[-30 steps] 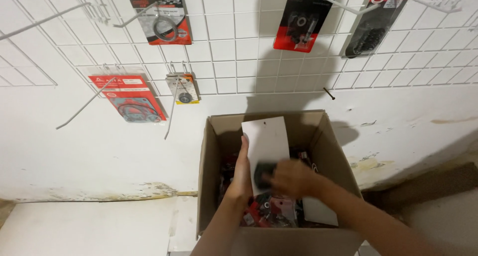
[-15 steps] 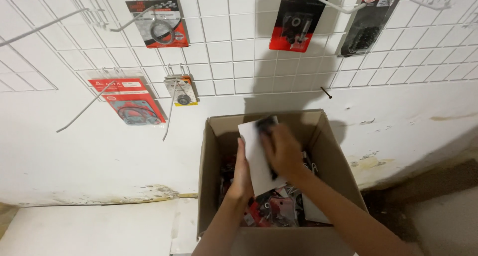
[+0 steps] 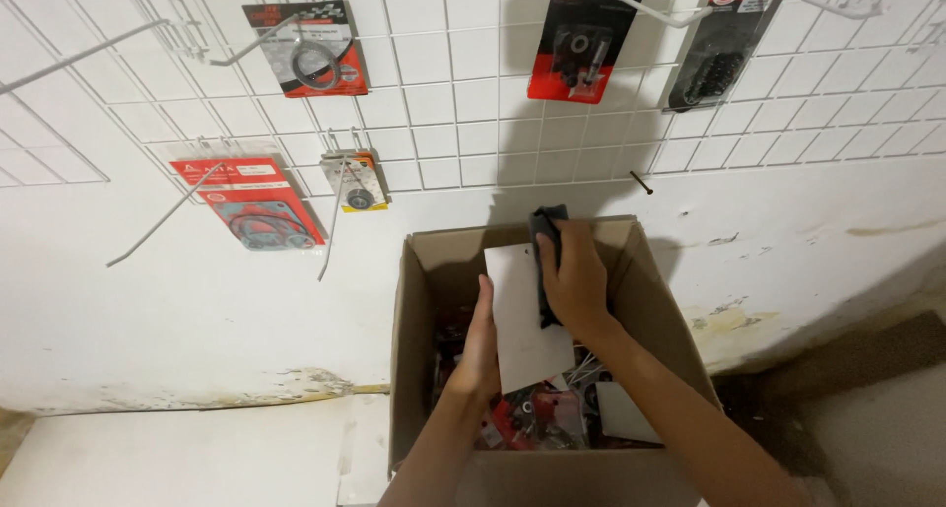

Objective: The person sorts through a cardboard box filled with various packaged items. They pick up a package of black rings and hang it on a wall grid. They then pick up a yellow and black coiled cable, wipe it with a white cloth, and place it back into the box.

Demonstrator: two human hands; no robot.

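Above the box [image 3: 424,300], my left hand [image 3: 480,344] steadies the card [image 3: 522,330]; my right hand [image 3: 574,285] should keep the black pack [image 3: 547,261] pinched flat.

An open brown cardboard box [image 3: 419,369] stands against the wall's foot, holding red-and-black packets [image 3: 537,418] and a white card-backed packet [image 3: 519,315] held upright near its back edge. On the white wire grid [image 3: 443,103], a red-black card with a ring [image 3: 310,49] hangs top left, a red-black blister card [image 3: 583,42] top centre, a dark packet [image 3: 719,44] top right. Near the grid's lower edge hang a red gasket card [image 3: 251,203] and a small orange packet [image 3: 357,180].
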